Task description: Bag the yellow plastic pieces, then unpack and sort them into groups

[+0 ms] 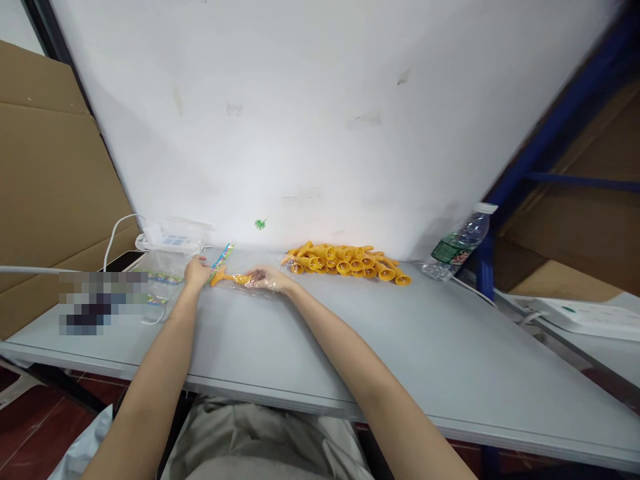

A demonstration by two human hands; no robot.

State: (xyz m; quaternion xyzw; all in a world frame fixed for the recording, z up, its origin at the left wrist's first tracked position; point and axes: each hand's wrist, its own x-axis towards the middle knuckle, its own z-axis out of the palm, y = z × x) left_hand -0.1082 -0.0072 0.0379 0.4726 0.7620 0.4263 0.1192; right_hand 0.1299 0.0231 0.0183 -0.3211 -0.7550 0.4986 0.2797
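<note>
My right hand (269,278) is closed around one end of an orange plastic horn-like piece (243,279), which lies sideways inside a clear plastic bag (245,287). At the bag's left end is a colourful printed header strip (221,261), tilted up to the right. My left hand (198,272) is at that end, its fingers closed at the edge of the bag by the strip; the exact grip is small and partly hidden. Just right of my right hand, a pile of similar orange pieces (345,260) lies against the wall, with their hollow round ends facing me.
More clear bags with printed strips (165,278) lie left of my left hand. Behind them are a white device (173,241) and a cable. A plastic bottle (460,243) leans at right. A cardboard box (55,187) stands left; a power strip (590,317) lies far right.
</note>
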